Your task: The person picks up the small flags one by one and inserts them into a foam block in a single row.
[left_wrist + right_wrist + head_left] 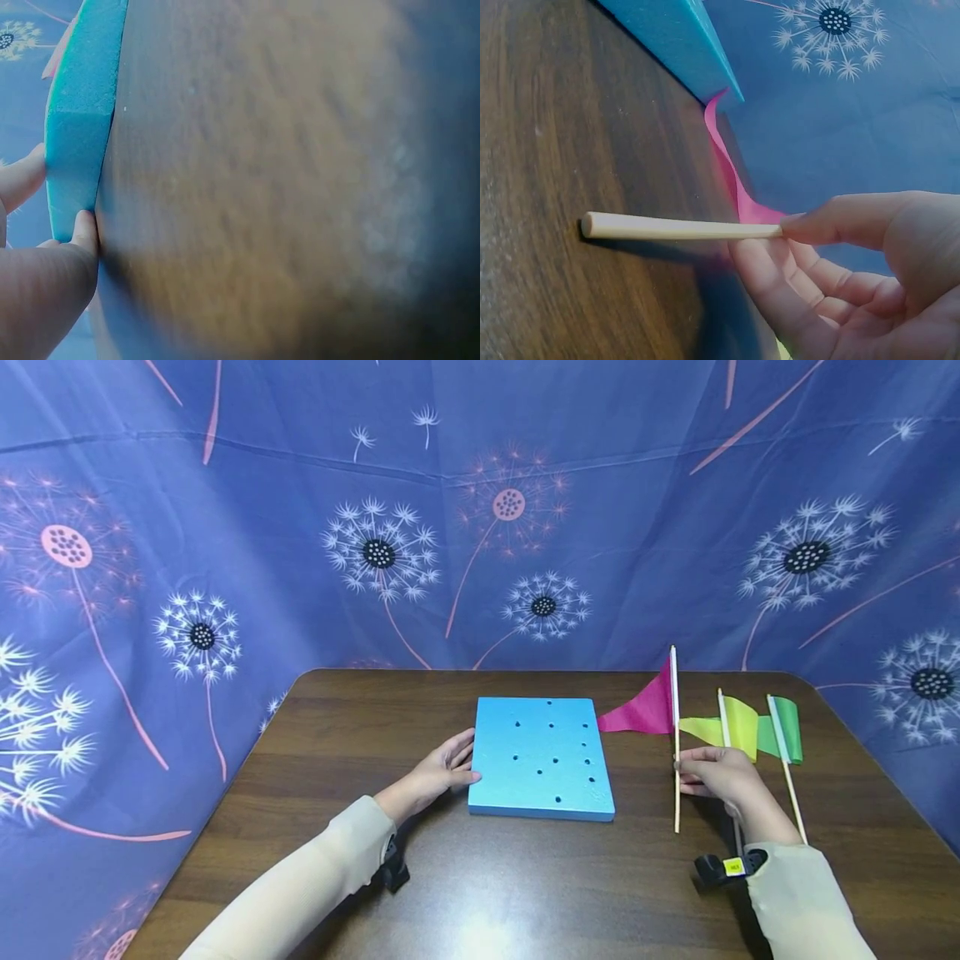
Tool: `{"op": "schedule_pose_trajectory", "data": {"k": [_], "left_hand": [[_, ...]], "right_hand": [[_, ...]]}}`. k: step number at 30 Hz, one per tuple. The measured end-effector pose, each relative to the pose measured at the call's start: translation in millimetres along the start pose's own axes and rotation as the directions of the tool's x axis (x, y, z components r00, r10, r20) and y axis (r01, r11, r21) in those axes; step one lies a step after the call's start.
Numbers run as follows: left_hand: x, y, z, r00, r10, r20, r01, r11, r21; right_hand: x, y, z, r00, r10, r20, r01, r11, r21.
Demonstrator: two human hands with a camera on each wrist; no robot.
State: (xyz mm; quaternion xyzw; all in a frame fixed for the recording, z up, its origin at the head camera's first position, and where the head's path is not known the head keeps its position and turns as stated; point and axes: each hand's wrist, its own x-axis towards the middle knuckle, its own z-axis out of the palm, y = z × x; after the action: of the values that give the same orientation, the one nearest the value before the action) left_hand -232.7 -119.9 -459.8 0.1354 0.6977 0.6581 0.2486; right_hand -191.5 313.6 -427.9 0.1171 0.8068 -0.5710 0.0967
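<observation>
A square blue foam board (536, 760) with several small dark holes lies flat on the table. At its left edge, my left hand (442, 768) grips it, thumb by the upper face and a fingertip (86, 225) low on the side. My right hand (716, 772) pinches the wooden stick (682, 226) of a pink pennant flag (648, 703) between thumb and fingers. This flag points left, its tip close to the board's right edge. Beside and behind the right hand lie a yellow flag (742, 727) and a green flag (787, 731) on sticks.
The brown wooden table (337, 860) reaches back to a blue cloth (450, 527) printed with dandelions. A black wrist camera (723, 868) sits on the right wrist, and another (393, 864) on the left.
</observation>
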Motion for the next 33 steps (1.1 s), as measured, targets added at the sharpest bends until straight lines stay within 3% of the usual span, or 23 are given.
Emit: {"op": "schedule_pose_trajectory", "data": {"k": [10, 17, 33], "left_hand": [[0.2, 0.4, -0.6, 1.000, -0.016, -0.014, 0.016, 1.000, -0.003], [1.5, 0.9, -0.8, 1.000, -0.028, -0.010, 0.028, 1.000, 0.015], [2.2, 2.7, 0.7, 1.000, -0.019, -0.011, 0.019, 1.000, 0.014]], "right_hand": [[6.2, -3, 0, 0.999, -0.050, -0.007, 0.050, 0.998, 0.048], [0.0, -13, 2, 0.994, -0.108, 0.023, 0.106, 0.992, 0.065], [-8.4, -34, 12, 0.978, -0.208, -0.002, 0.208, 0.975, 0.080]]}}
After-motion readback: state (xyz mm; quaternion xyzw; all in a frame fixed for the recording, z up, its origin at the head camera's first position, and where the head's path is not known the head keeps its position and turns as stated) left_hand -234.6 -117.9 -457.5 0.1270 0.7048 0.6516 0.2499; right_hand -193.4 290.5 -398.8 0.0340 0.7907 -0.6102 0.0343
